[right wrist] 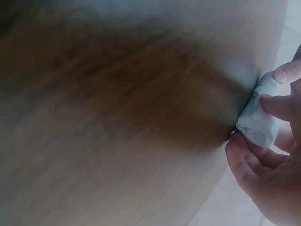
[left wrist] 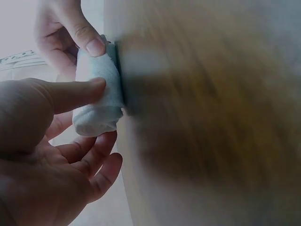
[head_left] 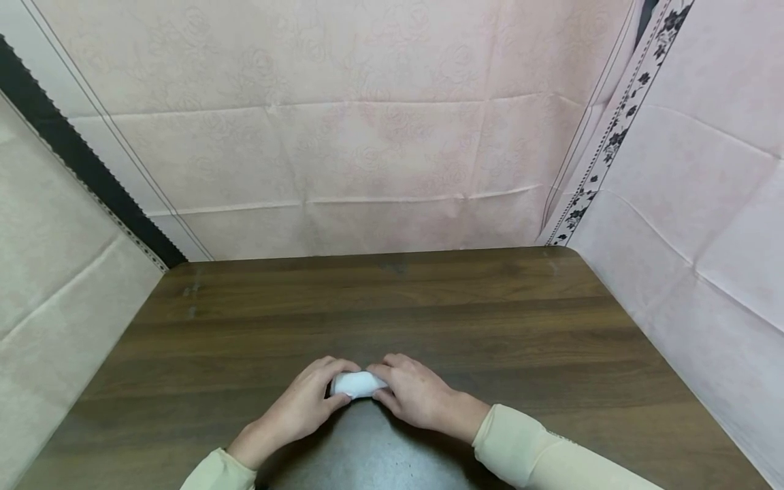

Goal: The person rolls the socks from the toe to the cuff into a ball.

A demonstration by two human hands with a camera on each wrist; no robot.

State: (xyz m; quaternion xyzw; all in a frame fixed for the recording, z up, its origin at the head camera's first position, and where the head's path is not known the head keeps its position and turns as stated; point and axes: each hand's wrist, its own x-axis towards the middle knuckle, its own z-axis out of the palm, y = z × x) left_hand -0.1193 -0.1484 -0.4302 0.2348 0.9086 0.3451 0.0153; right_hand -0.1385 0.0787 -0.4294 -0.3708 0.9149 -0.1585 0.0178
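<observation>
I see both hands closed on 1 small white cloth (head_left: 357,384), a rolled bundle pinched between them. My left hand (head_left: 304,407) has its thumb on the near side and fingers curled over the far side; my right hand (head_left: 418,393) pinches the other end with thumb and fingers. The cloth sits on the table (head_left: 392,306), near its front edge, about midway across. Pink sheeting (head_left: 367,136) hangs behind and on both sides.

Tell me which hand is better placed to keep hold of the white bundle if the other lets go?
Probably left. The left hand has thumb and fingers around the white bundle; the right hand shows mainly fingertip contact. Close call.
</observation>
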